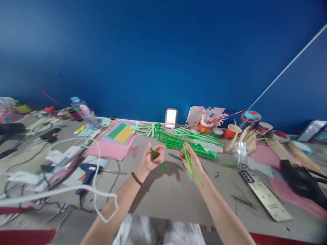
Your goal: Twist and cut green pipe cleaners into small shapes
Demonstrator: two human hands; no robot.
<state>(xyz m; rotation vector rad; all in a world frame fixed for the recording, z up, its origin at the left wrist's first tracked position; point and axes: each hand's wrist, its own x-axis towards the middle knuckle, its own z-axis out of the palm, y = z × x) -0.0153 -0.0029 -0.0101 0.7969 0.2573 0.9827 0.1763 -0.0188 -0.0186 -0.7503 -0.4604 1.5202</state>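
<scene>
My left hand (152, 157) is closed round a short green pipe cleaner (160, 164) that sticks out below the fingers. A dark bead bracelet (137, 179) sits on that wrist. My right hand (188, 157) is closed on two longer green pipe cleaners (191, 167) that trail down over the wrist. Both hands hover above the grey table (166, 194), about a hand's width apart. Just beyond them lies a spread pile of green pipe cleaners (190, 143). Light green twisted pipe-cleaner figures (149, 129) lie behind that pile, to the left.
Pink, green and yellow paper sheets (118, 139) lie at left centre, a blue glue gun (88, 170) and white cable (97, 200) nearer me. A water bottle (83, 110) stands far left. Orange cups (231, 131), dried stalks (242, 137), a metal ruler (265, 195) and a black object (298, 178) occupy the right.
</scene>
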